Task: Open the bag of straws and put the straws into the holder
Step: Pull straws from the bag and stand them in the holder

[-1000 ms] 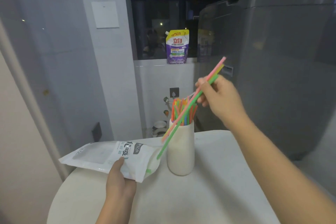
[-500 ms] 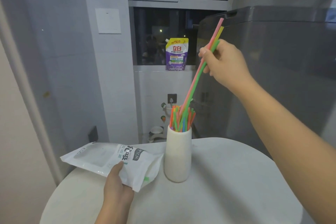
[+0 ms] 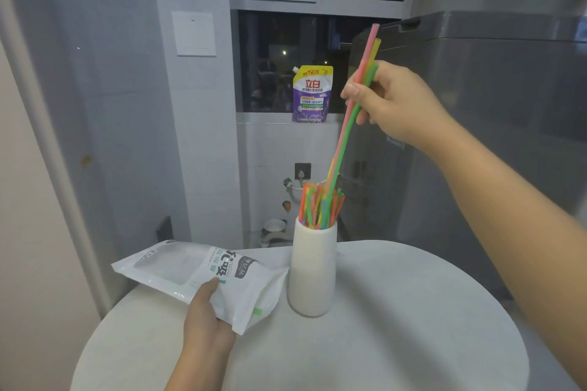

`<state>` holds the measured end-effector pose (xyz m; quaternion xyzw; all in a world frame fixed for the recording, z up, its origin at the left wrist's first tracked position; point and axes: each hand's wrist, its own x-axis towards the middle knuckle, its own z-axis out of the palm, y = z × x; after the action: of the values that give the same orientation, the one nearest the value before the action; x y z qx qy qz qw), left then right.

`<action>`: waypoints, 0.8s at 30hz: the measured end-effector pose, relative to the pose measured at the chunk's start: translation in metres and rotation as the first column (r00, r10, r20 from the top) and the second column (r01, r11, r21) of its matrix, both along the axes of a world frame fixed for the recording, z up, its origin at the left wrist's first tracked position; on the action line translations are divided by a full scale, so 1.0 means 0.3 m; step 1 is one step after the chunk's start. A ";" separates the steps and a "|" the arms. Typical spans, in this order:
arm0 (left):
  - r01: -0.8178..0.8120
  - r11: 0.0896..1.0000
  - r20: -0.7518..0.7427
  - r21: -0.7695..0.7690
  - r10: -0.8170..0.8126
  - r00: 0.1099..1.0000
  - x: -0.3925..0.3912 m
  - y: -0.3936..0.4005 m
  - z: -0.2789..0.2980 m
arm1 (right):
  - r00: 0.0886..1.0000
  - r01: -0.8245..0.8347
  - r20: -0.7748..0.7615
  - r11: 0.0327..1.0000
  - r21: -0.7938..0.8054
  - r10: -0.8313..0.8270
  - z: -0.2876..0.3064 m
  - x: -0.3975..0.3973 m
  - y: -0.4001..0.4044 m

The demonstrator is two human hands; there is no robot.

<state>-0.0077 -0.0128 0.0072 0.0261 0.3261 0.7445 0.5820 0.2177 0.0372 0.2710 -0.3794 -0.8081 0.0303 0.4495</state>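
Note:
A white cylindrical holder (image 3: 313,273) stands on the round white table (image 3: 397,327), filled with several coloured straws (image 3: 320,209). My right hand (image 3: 394,101) pinches three long straws (image 3: 346,133), pink, yellow and green, steeply tilted, their lower ends among the straws at the holder's mouth. My left hand (image 3: 206,314) grips the white straw bag (image 3: 203,273) just left of the holder, held slightly above the table with its open end toward the holder. A green straw tip shows at the bag's mouth.
A large grey appliance (image 3: 495,124) stands close behind and right of the table. A purple and yellow detergent pouch (image 3: 311,94) sits on the window sill. The wall with a light switch (image 3: 193,33) is at the left. Pipes and a socket lie below the sill.
My right hand lifted the three straws clear of the bag, swung them upright and lowered their ends into the holder's mouth. My left hand and the bag stayed put.

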 end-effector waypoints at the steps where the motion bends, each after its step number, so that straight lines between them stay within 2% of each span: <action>1: 0.003 1.000 0.002 -0.003 -0.003 1.000 0.001 -0.001 0.002 | 1.000 -0.002 0.002 1.000 0.006 0.002 0.005 0.002 -0.003; 6: 0.026 1.000 0.004 -0.015 -0.026 1.000 0.002 0.000 0.000 | 0.998 -0.008 -0.055 0.999 0.050 0.011 0.026 0.011 -0.013; 10: 0.052 0.999 -0.010 0.013 -0.052 0.999 -0.002 0.000 -0.004 | 0.994 -0.107 -0.004 0.994 -0.006 0.107 0.008 -0.003 -0.020; 14: 0.062 0.998 -0.012 0.027 -0.061 0.998 -0.002 -0.003 -0.006 | 0.990 -0.135 0.036 0.991 -0.011 0.135 -0.002 -0.004 -0.033; 18: 0.071 0.997 -0.027 0.043 -0.070 0.997 -0.003 0.000 -0.004 | 0.991 -0.135 0.018 0.990 0.045 0.135 -0.008 0.005 -0.050; 24: 0.088 0.995 -0.021 0.041 -0.087 0.996 0.007 -0.001 -0.001 | 0.992 -0.060 0.113 0.998 0.027 0.056 -0.046 -0.007 -0.026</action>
<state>-0.0055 -0.0131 0.0068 0.0596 0.3147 0.7246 0.6102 0.2154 0.0294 0.2570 -0.3501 -0.8432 0.0098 0.4079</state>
